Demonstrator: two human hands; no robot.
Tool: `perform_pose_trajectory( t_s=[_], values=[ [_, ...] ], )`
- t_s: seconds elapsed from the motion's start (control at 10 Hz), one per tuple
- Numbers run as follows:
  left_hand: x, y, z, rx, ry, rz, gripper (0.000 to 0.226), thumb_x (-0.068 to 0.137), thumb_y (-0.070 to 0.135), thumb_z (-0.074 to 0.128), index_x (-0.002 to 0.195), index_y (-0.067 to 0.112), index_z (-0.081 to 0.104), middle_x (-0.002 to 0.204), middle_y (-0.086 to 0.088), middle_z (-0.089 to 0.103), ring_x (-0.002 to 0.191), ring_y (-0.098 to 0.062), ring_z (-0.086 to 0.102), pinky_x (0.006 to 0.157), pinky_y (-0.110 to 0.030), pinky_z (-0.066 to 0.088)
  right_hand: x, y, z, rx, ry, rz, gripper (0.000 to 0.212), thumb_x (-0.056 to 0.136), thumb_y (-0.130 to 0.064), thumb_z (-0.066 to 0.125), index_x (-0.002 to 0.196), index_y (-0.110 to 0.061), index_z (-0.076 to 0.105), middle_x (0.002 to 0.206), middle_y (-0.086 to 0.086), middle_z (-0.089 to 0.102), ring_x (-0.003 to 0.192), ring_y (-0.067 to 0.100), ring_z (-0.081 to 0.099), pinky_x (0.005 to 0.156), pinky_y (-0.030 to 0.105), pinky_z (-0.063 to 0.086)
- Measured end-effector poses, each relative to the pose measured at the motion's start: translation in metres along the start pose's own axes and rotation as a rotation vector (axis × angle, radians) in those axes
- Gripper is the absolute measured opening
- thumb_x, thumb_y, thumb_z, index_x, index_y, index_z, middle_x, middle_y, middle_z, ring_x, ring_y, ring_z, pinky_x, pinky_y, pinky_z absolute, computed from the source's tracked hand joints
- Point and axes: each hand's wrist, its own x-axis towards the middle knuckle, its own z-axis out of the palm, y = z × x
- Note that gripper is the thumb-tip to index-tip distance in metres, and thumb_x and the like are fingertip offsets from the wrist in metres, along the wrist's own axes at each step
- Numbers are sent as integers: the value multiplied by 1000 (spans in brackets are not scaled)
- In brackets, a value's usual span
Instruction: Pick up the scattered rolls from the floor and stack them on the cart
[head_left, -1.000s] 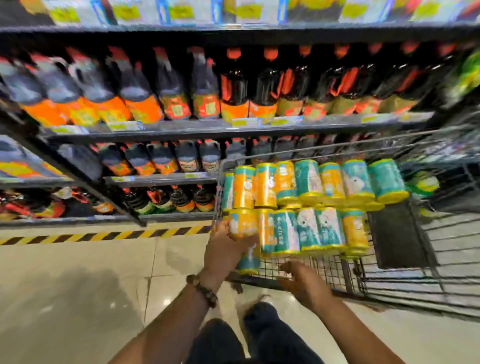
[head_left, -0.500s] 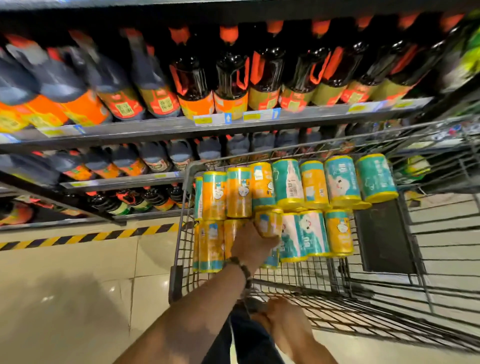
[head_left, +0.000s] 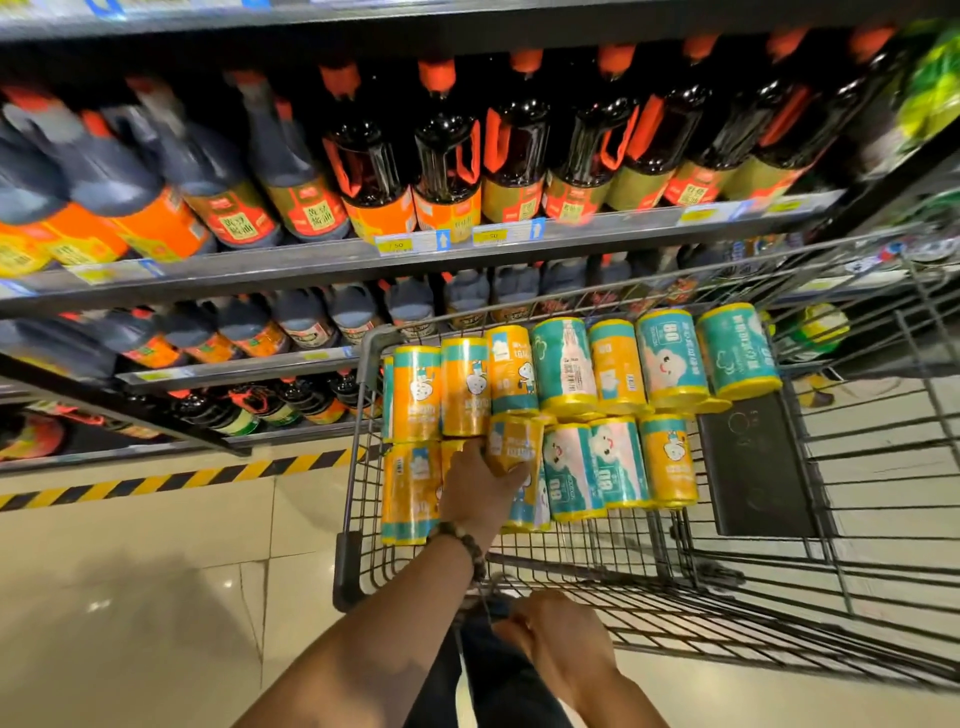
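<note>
Several yellow and teal rolls lie in two rows inside the wire shopping cart (head_left: 358, 467). My left hand (head_left: 480, 488) reaches into the cart and grips a yellow roll (head_left: 514, 441) in the near row, between a yellow roll (head_left: 410, 488) on its left and teal-and-white rolls (head_left: 571, 467) on its right. The far row (head_left: 566, 364) runs across the cart's far end. My right hand (head_left: 556, 642) is low at the cart's near rim, fingers curled at the wire; what it holds is unclear.
Shelves of dark sauce bottles (head_left: 447, 156) stand right behind the cart. A black flat panel (head_left: 753, 467) sits in the cart beside the rolls. Yellow-black hazard tape (head_left: 182, 475) marks the shelf base on the tiled floor (head_left: 130, 597).
My left hand carried the yellow roll from the cart's near left corner into the near row. My right hand dropped back to the cart's near rim. The view shifted closer to the cart.
</note>
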Motion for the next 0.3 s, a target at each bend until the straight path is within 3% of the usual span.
perform_pose_trajectory(
  t_s=[0.1, 0.2, 0.3],
  values=[
    [-1, 2, 0, -34, -7, -31, 68, 55, 68, 64, 109, 27, 54, 107, 6, 63, 92, -16, 63, 80, -42, 56, 0, 0, 0, 52, -23, 30, 39, 88, -54, 44, 105, -23, 61, 109, 3, 65, 102, 24, 60, 72, 31, 39],
    [-8, 8, -9, -69, -21, -14, 46, 70, 50, 70, 103, 23, 54, 102, 5, 61, 91, -16, 61, 79, -37, 54, 4, 1, -2, 84, -2, 38, 36, 87, -52, 47, 103, -22, 59, 108, 1, 63, 98, 21, 59, 72, 31, 40],
    [-29, 0, -24, -56, -69, -17, 18, 83, 36, 64, 92, 27, 51, 91, 9, 58, 84, -12, 58, 71, -27, 48, -1, 0, 2, 160, -3, 46, 31, 87, -49, 49, 98, -23, 60, 94, -4, 56, 84, 12, 50, 75, 30, 42]
  ],
)
